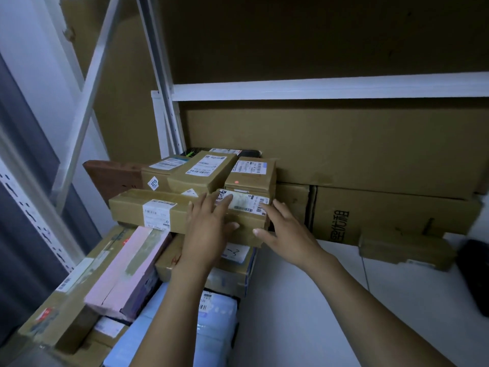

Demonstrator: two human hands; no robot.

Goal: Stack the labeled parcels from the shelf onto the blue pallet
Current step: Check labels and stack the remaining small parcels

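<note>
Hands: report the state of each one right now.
Left hand: open, straight fingers resting on top of the long taped parcel.
Right hand: open, fingers straight at that parcel's right end.

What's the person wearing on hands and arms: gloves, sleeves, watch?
Nothing visible. The left hand and right hand are bare: no gloves, rings, watch or wristband. No sleeve shows on either arm down to the picture's lower edge. No markings or cables.
</note>
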